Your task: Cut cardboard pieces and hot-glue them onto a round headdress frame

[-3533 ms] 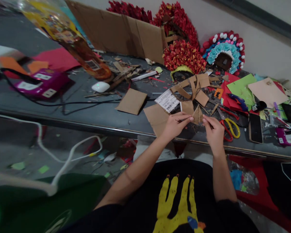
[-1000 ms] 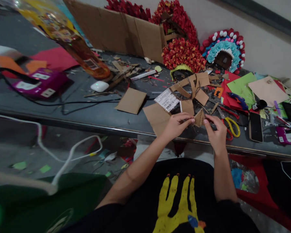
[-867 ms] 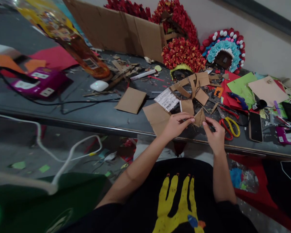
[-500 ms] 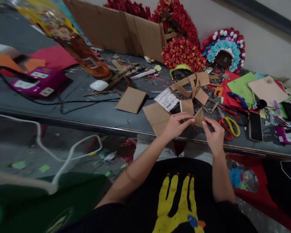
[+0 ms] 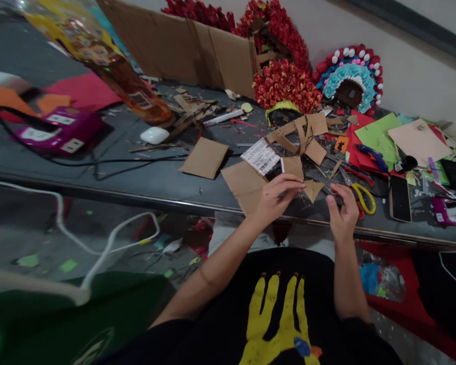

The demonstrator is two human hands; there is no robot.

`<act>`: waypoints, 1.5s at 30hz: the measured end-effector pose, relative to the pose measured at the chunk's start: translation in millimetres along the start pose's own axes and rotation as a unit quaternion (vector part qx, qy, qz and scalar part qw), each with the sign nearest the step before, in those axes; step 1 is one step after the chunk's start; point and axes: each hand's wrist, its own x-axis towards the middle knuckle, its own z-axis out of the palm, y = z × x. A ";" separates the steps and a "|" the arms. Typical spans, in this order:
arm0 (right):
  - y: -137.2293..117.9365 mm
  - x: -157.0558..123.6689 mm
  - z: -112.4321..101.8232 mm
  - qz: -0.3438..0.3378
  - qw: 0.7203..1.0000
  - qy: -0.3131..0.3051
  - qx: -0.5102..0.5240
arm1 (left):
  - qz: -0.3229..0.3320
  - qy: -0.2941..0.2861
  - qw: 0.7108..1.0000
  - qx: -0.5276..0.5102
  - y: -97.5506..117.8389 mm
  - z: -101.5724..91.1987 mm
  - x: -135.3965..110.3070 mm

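Cardboard triangle [image 5: 313, 189] near table edge [image 5: 163, 202], apparently pinched in left-hand grip [image 5: 275, 197], right-hand grip [image 5: 342, 209] parted, just clear

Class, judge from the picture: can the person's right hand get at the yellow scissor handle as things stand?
Probably yes: the right hand seems to hold nothing, and the yellow scissor handle lies close beside it, with nothing visible covering it.

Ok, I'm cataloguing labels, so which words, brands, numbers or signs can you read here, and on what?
None reads for certain.
White label: print and a barcode, too small and blurred.
Bottle label: too blurred.
Emblem, lower left: cut off by the frame, no legible letters.
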 end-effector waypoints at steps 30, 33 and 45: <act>-3.6 15.4 14.9 0.124 0.990 -0.059 0.032 | -0.138 -0.084 0.981 -0.110 -0.4 -2.3 4.5; -5.4 17.1 17.8 0.146 0.987 -0.050 0.045 | -0.116 -0.102 0.982 -0.108 0.6 -2.4 5.9; -11.8 17.4 18.9 0.197 0.976 -0.042 0.077 | -0.136 -0.111 0.974 -0.146 0.5 -1.3 4.3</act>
